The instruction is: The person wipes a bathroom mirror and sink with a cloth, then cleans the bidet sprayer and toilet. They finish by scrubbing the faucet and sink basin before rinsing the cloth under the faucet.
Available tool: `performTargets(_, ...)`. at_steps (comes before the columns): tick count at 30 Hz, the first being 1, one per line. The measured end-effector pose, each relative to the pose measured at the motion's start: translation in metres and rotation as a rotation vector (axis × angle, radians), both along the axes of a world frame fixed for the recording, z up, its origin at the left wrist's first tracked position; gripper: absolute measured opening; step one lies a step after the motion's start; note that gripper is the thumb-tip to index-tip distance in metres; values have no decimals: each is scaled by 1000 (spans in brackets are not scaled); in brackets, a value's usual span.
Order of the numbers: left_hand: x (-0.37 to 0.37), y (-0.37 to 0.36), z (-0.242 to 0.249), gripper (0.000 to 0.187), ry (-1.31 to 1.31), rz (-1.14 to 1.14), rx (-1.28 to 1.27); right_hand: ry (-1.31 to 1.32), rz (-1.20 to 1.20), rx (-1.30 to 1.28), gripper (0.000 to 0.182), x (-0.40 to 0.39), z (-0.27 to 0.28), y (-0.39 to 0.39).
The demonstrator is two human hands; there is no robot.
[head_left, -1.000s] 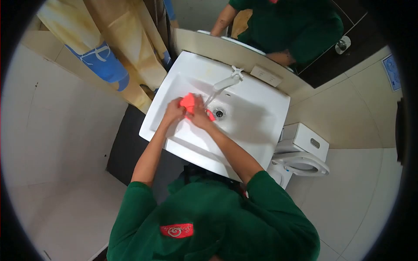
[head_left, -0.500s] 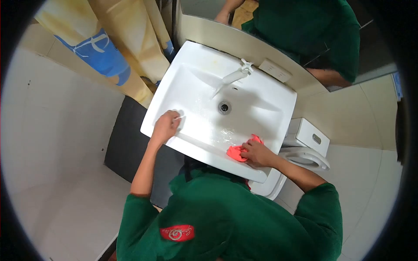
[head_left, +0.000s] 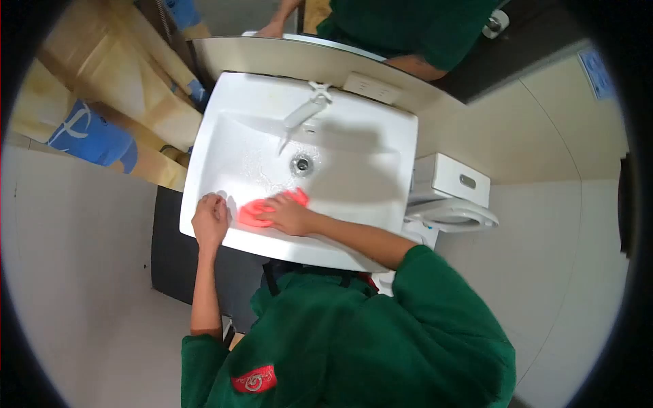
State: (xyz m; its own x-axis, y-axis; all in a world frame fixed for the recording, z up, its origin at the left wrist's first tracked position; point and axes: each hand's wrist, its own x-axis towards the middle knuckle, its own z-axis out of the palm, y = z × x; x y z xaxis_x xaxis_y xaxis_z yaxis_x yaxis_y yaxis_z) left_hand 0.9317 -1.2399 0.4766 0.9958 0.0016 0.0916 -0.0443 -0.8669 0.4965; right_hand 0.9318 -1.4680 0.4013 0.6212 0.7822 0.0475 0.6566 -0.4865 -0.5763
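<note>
A white sink (head_left: 360, 170) with a drain (head_left: 301, 164) lies before me. Water runs from the faucet (head_left: 304, 114) at its back edge. My right hand (head_left: 289, 213) presses a pink-red cloth (head_left: 253, 213) against the basin's inner front side, left of the middle, with its fingers curled on the cloth. My left hand (head_left: 211, 216) rests at the front left rim, just left of the cloth. Its fingers are bent together, and whatever may be between them is too small to make out.
Behind the sink are a ledge with a white rectangular plate (head_left: 371, 88) and a mirror (head_left: 408, 30). A yellow and blue curtain (head_left: 102, 132) hangs at the left. To the right stands a white toilet (head_left: 452, 180).
My right hand has wiped the cloth leftward along the basin's front, from the right side to close beside my left hand. The view has shifted, so the sink appears further left.
</note>
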Motion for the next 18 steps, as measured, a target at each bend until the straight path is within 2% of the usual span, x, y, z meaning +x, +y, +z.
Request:
performTargets(3,-1,0,-1,11,29,4,31,163,-19,-279,45,-50,32,-97)
performTargets(5,1,-1,-2,13,13,-4,44,10,-9,-395,43,-75,70,-147)
performTargets(8,-2,-1,-5,15,-33,18,65,-162,-73,-445,41,-74,71,-178)
performTargets(10,-3,-4,0,15,4,45,62,-228,-158,-585,39,-43,54,-185)
performTargets(12,-4,0,-1,15,-6,34,81,-311,-241,-590,25,2,47,-194)
performTargets(13,-3,1,-5,17,-21,47,53,-484,-292,-359,20,18,44,-203)
performTargets(14,-3,1,-4,18,0,69,59,-459,-309,-286,16,31,49,-204)
performTargets(18,-9,2,-8,21,-1,113,17,-493,-414,-488,10,1,57,-199)
